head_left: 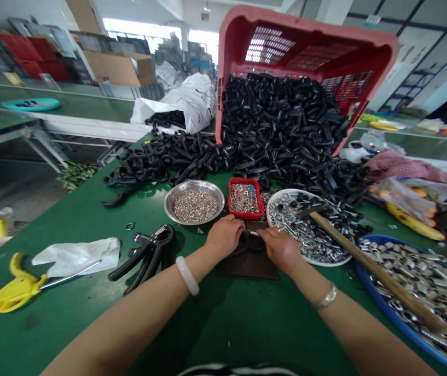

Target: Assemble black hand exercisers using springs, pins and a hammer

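Observation:
My left hand (225,236) and my right hand (283,247) are closed on either side of a black clamp part (251,243) with a small spring, over a dark plate (250,265). The fingertips partly hide the part. Just beyond are a red tray (244,198) of small pins and a steel bowl (194,202) of tiny metal pieces. Right of my right hand, a hammer (372,266) lies across a white dish (309,225) of metal and black parts. Assembled black clamps (148,255) rest left of my left hand.
A tilted red crate (305,23) spills black parts (286,115) across the table's back. A blue basin (388,313) of metal pieces stands at the right. A yellow clamp tool (15,287) and white plastic (82,256) lie at the left.

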Motion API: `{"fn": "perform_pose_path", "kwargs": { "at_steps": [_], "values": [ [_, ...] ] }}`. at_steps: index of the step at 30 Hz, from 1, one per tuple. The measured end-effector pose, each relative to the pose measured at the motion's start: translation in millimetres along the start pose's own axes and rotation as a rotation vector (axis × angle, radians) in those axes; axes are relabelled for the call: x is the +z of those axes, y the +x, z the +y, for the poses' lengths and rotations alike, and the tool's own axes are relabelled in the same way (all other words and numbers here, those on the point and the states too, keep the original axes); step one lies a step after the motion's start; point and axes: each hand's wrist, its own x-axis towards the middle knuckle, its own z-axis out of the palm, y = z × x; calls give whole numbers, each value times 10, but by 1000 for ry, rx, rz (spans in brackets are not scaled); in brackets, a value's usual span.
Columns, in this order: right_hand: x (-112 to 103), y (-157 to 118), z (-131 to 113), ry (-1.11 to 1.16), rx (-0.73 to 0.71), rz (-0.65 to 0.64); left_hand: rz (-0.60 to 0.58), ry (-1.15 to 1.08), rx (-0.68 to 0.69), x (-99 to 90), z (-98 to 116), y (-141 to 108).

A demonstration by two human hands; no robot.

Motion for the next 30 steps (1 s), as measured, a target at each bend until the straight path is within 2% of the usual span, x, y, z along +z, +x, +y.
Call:
{"fn": "perform_pose_path", "kwargs": {
  "at_steps": [2, 4, 8, 11, 19, 24, 30],
  "values": [
    [-19, -2, 31, 56, 6, 6, -1, 2, 21, 8, 10, 13],
    [-21, -14, 60, 164, 47, 86, -15, -14, 71, 11, 6, 30],
    [0, -73, 31, 374, 218, 248, -40, -52, 172, 11, -42, 60],
    [-2, -121, -56, 456, 269, 253, -35, -52, 179, 31, -89, 77],
    [-67, -193, -188, 530, 196, 291, -39, -72, 266, 105, -160, 99],
    [4, -217, -208, 552, 166, 250, -52, 61, 316, 78, -138, 115],
    [14, -237, -172, 549, 192, 250, -141, 225, 431, 16, -95, 136]
  ]
}}
